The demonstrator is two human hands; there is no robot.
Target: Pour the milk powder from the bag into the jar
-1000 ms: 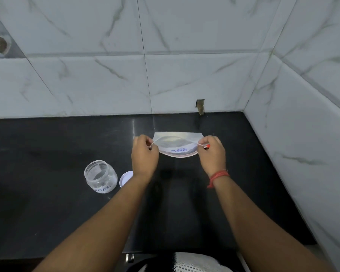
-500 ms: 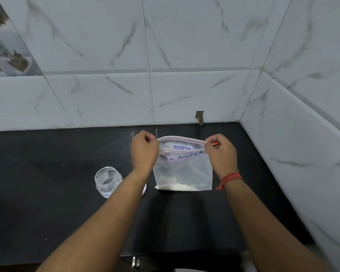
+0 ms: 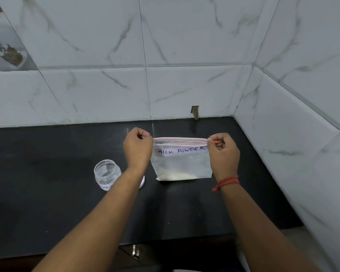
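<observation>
Left hand and right hand each pinch a top corner of the clear zip-top plastic bag labelled "MILK POWDER", hanging upright mid black worktop so powder settles; the open clear glass jar waits left.

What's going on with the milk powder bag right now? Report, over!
Left hand and right hand pinch the bag's top corners, bag upright. Powder low inside, none poured. Jar open, left of the bag. Nothing between them.

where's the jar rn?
Head view, left of centre: the jar stands open on the black counter, beside the left forearm, left of the held bag.
</observation>
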